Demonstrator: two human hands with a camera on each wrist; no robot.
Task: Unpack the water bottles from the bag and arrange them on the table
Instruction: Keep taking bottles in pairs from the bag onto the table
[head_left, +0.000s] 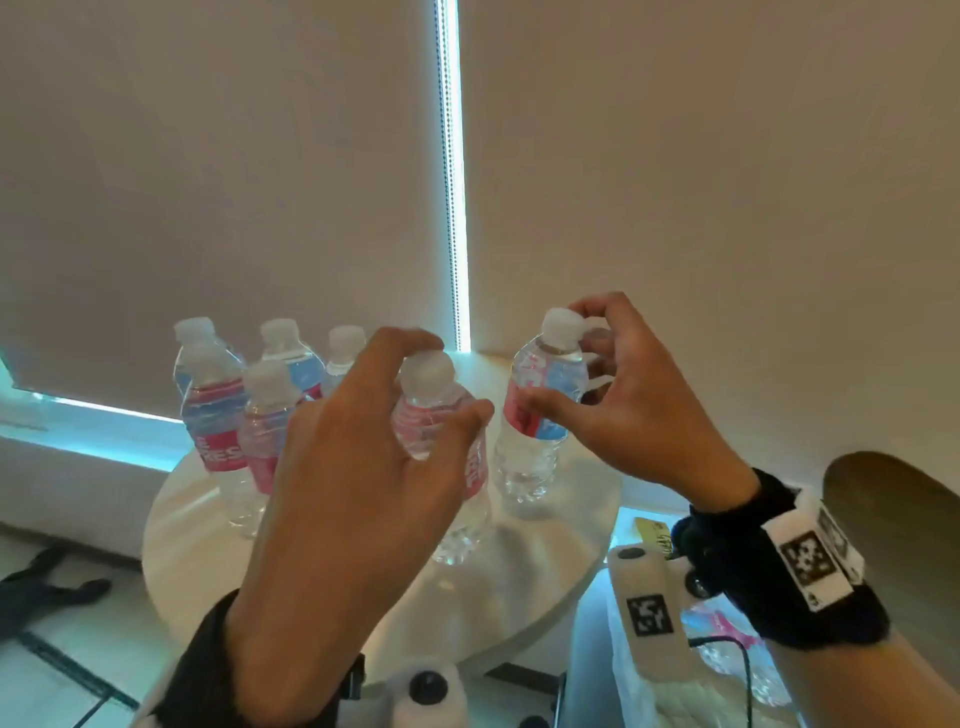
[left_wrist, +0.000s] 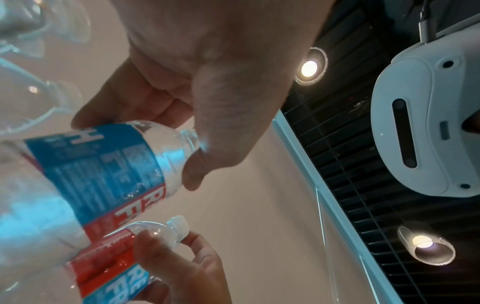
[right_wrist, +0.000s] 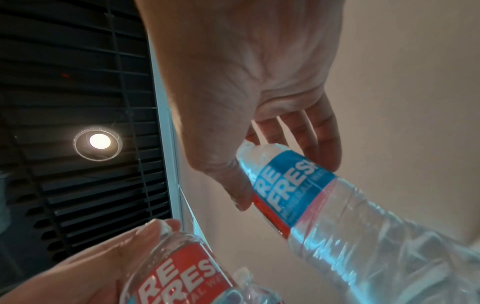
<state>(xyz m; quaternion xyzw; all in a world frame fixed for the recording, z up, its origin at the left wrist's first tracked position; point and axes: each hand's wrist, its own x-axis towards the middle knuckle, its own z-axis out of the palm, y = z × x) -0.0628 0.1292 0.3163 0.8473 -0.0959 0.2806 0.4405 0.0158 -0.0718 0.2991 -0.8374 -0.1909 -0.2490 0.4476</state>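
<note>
Two clear water bottles with red and blue labels stand near the front of the round white table (head_left: 545, 571). My left hand (head_left: 447, 379) curls over the middle bottle (head_left: 431, 415), thumb on its shoulder and fingers past the white cap. In the left wrist view the left hand (left_wrist: 145, 144) wraps the neck of that bottle (left_wrist: 103, 164). My right hand (head_left: 550, 358) holds the right bottle (head_left: 540, 415), thumb on the label and fingers by the cap. The right wrist view shows the right hand (right_wrist: 285, 181) pinching this bottle (right_wrist: 293, 195) near its top.
Several more bottles (head_left: 218, 415) stand grouped at the table's back left. A crumpled plastic bag (head_left: 727, 649) lies below the table edge at lower right. A rounded chair back (head_left: 893, 499) is at far right. A closed blind hangs just behind the table.
</note>
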